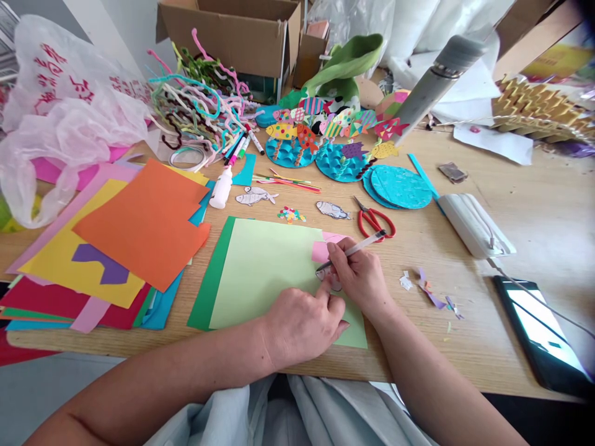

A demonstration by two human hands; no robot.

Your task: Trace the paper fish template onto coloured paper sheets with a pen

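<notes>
Paper (264, 266), smooth, pale green and straight-edged, lies before you over a darker green sheet (211, 279) that shows along its left side. Your right hand (360, 272) grips a slim pen (357, 245) with a translucent barrel and a dark end, its tip at the edge of a small fish cutout (320, 273), pale with drawn lines. That cutout lies flat on the paper, under your left index finger, just left of your right hand and partly covered. Your left hand (304, 316) stretches its index finger and bends the others inward; whether these hold anything cannot be told. Flat pink scraps (320, 253) sit just beyond the cutout. Farther across the wood-grained tabletop (418, 248) lie a scaly-patterned fish (333, 210) and metal scissors (367, 211) with looped red handles.
</notes>
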